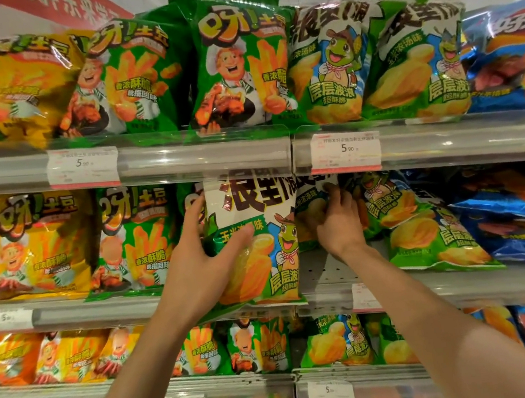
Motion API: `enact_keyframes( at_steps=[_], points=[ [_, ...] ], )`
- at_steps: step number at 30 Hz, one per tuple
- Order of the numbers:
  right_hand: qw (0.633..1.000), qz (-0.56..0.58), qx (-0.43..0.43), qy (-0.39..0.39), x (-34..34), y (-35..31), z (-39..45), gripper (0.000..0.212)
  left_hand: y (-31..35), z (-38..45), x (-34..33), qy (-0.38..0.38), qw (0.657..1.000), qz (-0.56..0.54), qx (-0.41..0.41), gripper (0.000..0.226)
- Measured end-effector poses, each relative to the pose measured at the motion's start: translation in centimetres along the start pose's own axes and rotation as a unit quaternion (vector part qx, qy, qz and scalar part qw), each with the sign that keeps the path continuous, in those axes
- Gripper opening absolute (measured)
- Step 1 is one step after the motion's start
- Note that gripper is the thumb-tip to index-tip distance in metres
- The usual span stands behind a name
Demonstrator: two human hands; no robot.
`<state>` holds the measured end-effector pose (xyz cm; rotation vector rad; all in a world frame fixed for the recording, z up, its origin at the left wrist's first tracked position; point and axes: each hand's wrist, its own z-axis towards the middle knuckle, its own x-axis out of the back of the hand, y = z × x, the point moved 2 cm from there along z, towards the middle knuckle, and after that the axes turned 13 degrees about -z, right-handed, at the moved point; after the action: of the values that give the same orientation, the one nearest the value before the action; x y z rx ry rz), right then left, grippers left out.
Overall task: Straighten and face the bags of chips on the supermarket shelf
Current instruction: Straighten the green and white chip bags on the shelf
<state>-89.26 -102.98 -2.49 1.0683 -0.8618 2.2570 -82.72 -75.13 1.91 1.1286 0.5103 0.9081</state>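
On the second shelf a white and green bag of wavy chips (262, 242) with a frog mascot stands upright at the shelf front. My left hand (202, 257) grips its left edge, thumb across the front and fingers behind. My right hand (335, 219) reaches behind that bag into the gap and pinches the top of another frog bag (313, 205) set further back. A third frog bag (433, 236) leans tilted to the right, its lower corner over the shelf lip.
Green chef bags (133, 239) stand to the left and blue bags (516, 208) lie slumped to the right. A bare perforated patch of the second shelf (324, 274) shows below my right hand. The top shelf rail (202, 156) with price tags hangs just above both hands.
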Motion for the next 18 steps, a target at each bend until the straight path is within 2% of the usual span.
enact_keyframes(
  at_steps=[4, 7, 10, 12, 15, 18],
  points=[
    [0.998, 0.055, 0.004, -0.037, 0.9, 0.9, 0.3, 0.064, -0.2, -0.1, -0.3, 0.002, 1.0, 0.001, -0.001, 0.088],
    [0.983, 0.166, -0.018, -0.08, 2.6, 1.0, -0.5, 0.054, -0.5, -0.3, -1.2, 0.001, 1.0, 0.004, 0.006, 0.083],
    [0.961, 0.26, -0.032, -0.084, 5.7, 1.1, -2.6, 0.044, -1.2, -0.2, -2.5, -0.007, 0.999, -0.024, 0.02, 0.086],
    [0.949, 0.299, -0.047, -0.084, 7.4, 1.5, -4.2, 0.045, -1.8, 0.0, -3.9, -0.016, 0.999, -0.043, 0.022, 0.085],
    [0.928, 0.354, -0.066, -0.102, 8.3, 2.4, -6.1, 0.054, -2.3, 0.4, -6.5, -0.031, 0.998, -0.059, 0.01, 0.069],
    [0.914, 0.38, -0.069, -0.124, 8.1, 2.5, -7.0, 0.047, -2.4, 1.3, -9.3, -0.034, 0.996, -0.079, 0.009, 0.063]
  ],
)
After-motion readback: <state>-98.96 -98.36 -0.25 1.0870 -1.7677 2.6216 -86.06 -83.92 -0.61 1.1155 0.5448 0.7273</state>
